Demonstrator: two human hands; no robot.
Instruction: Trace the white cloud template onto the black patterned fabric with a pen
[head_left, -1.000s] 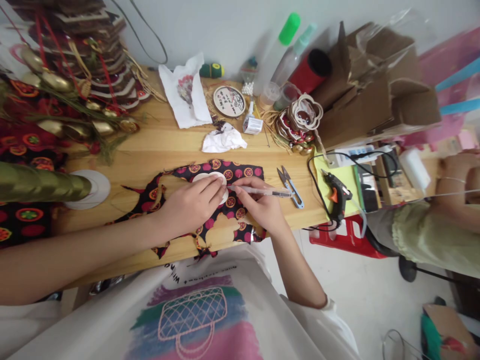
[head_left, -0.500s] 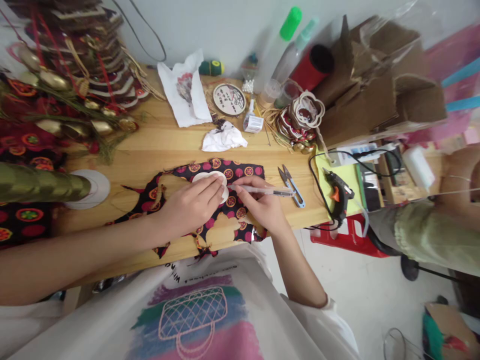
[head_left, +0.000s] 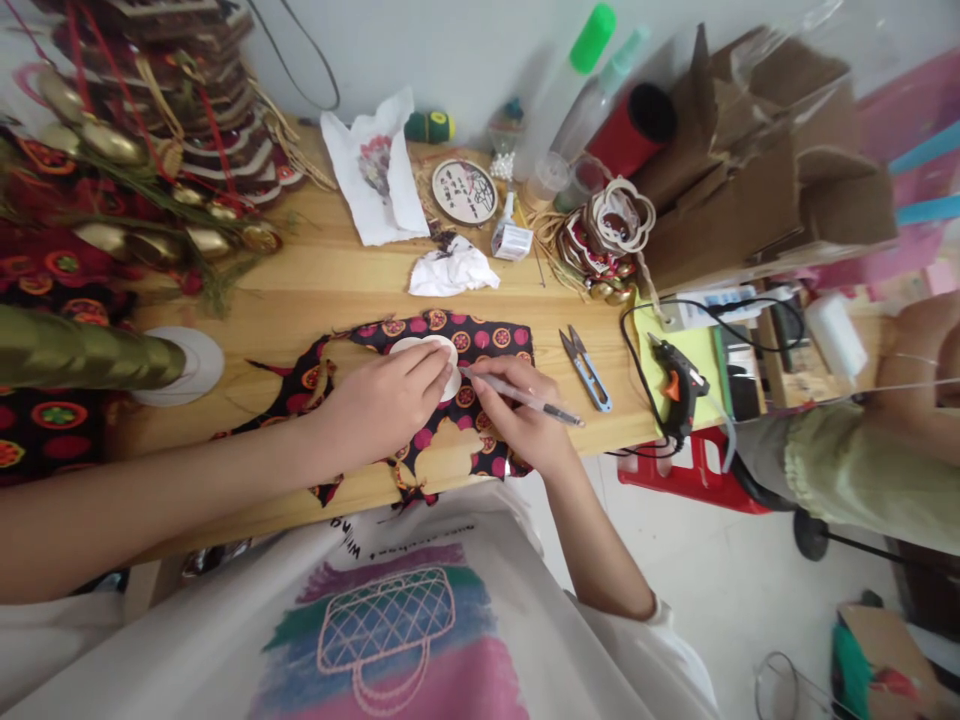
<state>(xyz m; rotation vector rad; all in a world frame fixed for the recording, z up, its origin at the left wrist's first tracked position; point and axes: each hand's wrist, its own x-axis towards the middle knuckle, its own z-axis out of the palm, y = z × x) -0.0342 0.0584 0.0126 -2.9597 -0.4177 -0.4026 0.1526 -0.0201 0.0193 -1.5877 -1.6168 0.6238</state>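
My left hand [head_left: 394, 400] lies flat over a white, scallop-edged template [head_left: 452, 385], fingers stretched out and pressing it down, so most of the template is hidden. Beneath it spreads a black patterned fabric [head_left: 491, 335] with red and orange round motifs and ragged cut-outs. In my right hand [head_left: 529, 420] is a clear-barrelled pen [head_left: 517, 391], gripped between thumb and fingers. Its tip meets the template's right edge, where I cannot make out a line. Blue-handled thread snips [head_left: 586, 368] lie to the right of the fabric.
A black glue gun [head_left: 679, 385] rests at the table's right with its cable. Behind the fabric lie a crumpled tissue [head_left: 452, 270] and a round wooden plaque [head_left: 465, 192]. An olive ribbon roll [head_left: 82, 348] stands left. Cardboard boxes [head_left: 757, 200] fill the back right; another person's arm [head_left: 919, 370] shows right.
The pen's rear end has swung toward me, its tip staying by the template's right edge. My left hand keeps its place on the template. The view has shifted slightly.
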